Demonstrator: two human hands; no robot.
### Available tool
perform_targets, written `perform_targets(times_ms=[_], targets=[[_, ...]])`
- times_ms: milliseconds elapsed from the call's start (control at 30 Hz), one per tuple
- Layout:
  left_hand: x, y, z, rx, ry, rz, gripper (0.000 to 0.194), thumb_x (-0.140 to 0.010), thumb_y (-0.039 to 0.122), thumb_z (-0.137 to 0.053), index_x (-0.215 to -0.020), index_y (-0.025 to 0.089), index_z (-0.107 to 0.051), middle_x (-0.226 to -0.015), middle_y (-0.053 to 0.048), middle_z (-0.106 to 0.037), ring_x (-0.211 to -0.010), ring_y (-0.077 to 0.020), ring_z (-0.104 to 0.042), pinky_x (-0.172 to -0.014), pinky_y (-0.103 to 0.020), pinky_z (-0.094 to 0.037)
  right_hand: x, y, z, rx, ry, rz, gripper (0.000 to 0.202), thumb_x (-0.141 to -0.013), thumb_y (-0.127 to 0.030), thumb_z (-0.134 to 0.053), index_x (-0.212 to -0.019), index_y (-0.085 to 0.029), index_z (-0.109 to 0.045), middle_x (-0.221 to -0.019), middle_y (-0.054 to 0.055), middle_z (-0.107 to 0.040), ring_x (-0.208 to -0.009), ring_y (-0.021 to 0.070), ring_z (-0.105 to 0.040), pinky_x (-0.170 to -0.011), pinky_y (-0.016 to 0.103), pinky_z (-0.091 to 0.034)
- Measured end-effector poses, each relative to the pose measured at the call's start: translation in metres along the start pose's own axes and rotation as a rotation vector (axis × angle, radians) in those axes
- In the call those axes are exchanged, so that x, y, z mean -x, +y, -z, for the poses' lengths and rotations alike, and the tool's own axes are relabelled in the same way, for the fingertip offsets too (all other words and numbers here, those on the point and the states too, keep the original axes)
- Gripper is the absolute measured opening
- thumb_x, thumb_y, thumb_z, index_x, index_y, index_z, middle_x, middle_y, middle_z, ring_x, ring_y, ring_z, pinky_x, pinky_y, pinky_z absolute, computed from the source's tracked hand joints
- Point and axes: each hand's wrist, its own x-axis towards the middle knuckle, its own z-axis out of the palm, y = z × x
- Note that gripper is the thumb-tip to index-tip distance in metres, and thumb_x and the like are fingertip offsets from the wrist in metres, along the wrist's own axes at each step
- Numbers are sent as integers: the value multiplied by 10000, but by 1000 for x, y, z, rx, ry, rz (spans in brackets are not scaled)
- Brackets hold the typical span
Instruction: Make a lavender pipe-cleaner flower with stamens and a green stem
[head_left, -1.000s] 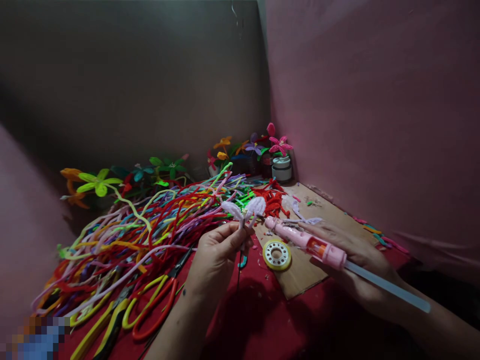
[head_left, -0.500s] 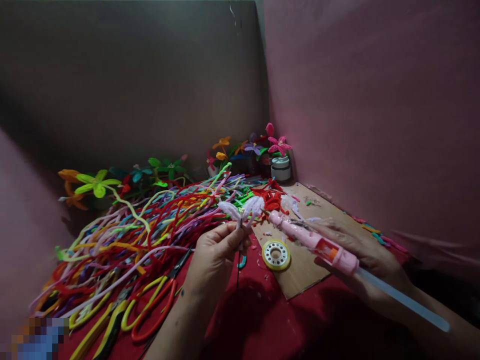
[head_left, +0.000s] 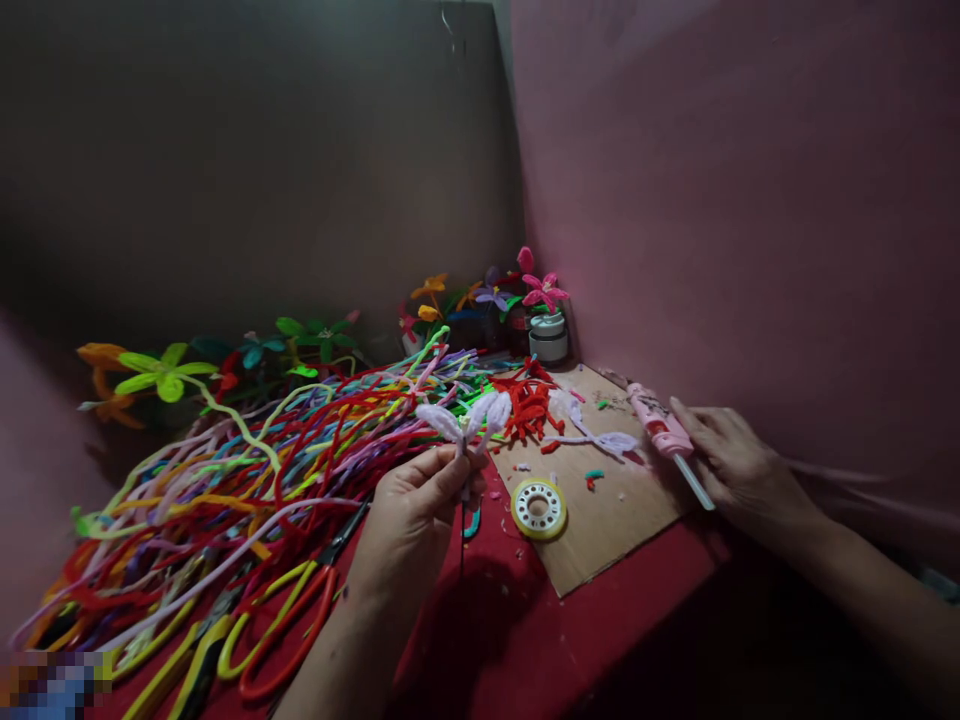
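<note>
Between the thumb and fingers of my left hand (head_left: pixel 427 495) is a thin dark stem topped by white fuzzy petals (head_left: pixel 487 412) with a pale yellow-green centre. My right hand (head_left: pixel 727 460) is at the board's right edge, its fingers around a pink glue gun (head_left: pixel 661 420) with a clear stick coming out of its rear end. A yellow-rimmed tape roll (head_left: pixel 538 508) lies between the hands, partly on the brown board (head_left: pixel 600 545). Red fuzzy pieces (head_left: pixel 531 405) and loose white petals (head_left: pixel 611 442) rest on the board.
Many coloured pipe cleaners (head_left: pixel 300 430) spread over the left side. Scissors with red handles (head_left: pixel 289 640) and yellow-handled pliers (head_left: pixel 199 650) lie at the lower left. Finished fuzzy flowers (head_left: pixel 166 372) and a white jar (head_left: pixel 548 338) stand at the back, near the walls.
My right hand has moved the glue gun away from the white petals, out to the right side of the board. My left hand still holds the flower. The view has shifted slightly right.
</note>
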Motion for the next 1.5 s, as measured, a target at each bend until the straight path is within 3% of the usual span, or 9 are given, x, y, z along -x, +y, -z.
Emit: perform_targets(times_ms=[267,467,533,633,733,867,1167,1367,1500], targets=[[-3,-4,2,34,4,8,132,-683,234,-687,-728,110,-676,-634,-22,-589,-561,-67,-487,-545,-178,-378,9,20,-16,100,-259,-40,467,-780,-101,-400,-1237,-35,-474,-988,174,-545,-896,268,-489,-760,368,-463],[-1,0,0,128,17,12,158,-648,226,-714,-736,98,-685,-669,-31,-593,-567,-76,-511,-534,-180,-390,-16,-11,5,-168,-85,-136,383,-767,-138,-431,-1118,-100,-579,-992,150,-565,-957,273,-480,-827,416,-427],[0,2,-2,166,18,15,175,-622,221,-733,-728,91,-682,-686,-34,-595,-553,-72,-508,-524,-180,-390,-31,-42,17,-443,-7,-246,274,-795,-184,-455,-993,-156,-641,-954,115,-587,-928,236,-518,-819,388,-432],[2,4,-4,224,5,14,176,-613,212,-739,-721,88,-675,-712,-40,-599,-543,-70,-504,-516,-184,-394,-58,-93,22,-1123,-313,-448,184,-787,-246,-543,-911,-171,-656,-856,68,-625,-773,161,-581,-713,308,-472],[4,5,-5,266,-20,21,171,-619,202,-736,-731,90,-671,-720,-42,-598,-564,-75,-509,-531,-188,-407,-88,-128,10,-1706,-289,-658,280,-699,-234,-662,-966,-167,-615,-757,22,-620,-638,104,-565,-601,238,-456],[5,5,-3,320,-30,49,174,-606,179,-744,-736,89,-670,-724,-44,-601,-577,-71,-506,-552,-186,-421,-118,-143,-8,-2141,-327,-585,307,-638,-164,-705,-930,-169,-610,-706,-13,-603,-519,59,-517,-483,180,-404],[4,5,-1,382,-62,62,154,-609,160,-736,-713,91,-645,-697,-37,-603,-543,-70,-517,-511,-189,-420,-127,-140,-24,-2130,-258,-417,92,-701,-204,-679,-756,-168,-614,-550,-38,-556,-459,69,-492,-448,189,-363],[2,7,-2,260,83,57,195,-570,180,-747,-726,95,-665,-734,-76,-669,-606,-148,-597,-520,-237,-456,-134,-139,-11,-2038,-199,-324,115,-689,-242,-699,-687,-162,-616,-622,-28,-545,-501,68,-461,-474,212,-342],[4,10,-1,162,56,29,162,-636,219,-704,-734,92,-680,-679,-73,-669,-535,-119,-571,-513,-223,-440,-137,-147,-5,-1929,-230,-159,68,-739,-222,-655,-703,-168,-636,-668,-16,-542,-580,79,-473,-535,225,-373]])
